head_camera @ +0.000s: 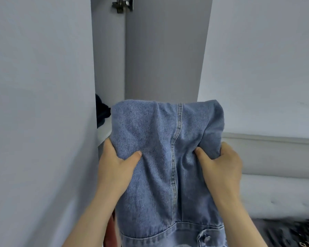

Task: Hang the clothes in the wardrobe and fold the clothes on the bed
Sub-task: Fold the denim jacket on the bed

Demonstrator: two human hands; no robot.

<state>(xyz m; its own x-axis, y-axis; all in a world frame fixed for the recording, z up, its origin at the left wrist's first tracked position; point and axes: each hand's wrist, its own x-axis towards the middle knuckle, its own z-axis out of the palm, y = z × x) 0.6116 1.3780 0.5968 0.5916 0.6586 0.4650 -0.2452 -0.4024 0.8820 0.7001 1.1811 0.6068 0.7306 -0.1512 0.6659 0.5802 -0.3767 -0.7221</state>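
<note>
denim (168, 148) upright between hands, left (114, 163) and right (221, 163) clamped on its sides; shelf (103, 132) just left, nearer left hand.

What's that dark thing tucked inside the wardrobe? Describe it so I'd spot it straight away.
Start at the open wardrobe door with the metal hinge at its top, then drop down the gap on its left. Just above the left hand, beside the top left corner of the blue denim garment, sits a dark navy bundle of cloth on a pale shelf, the only dark thing among grey panels.
</note>
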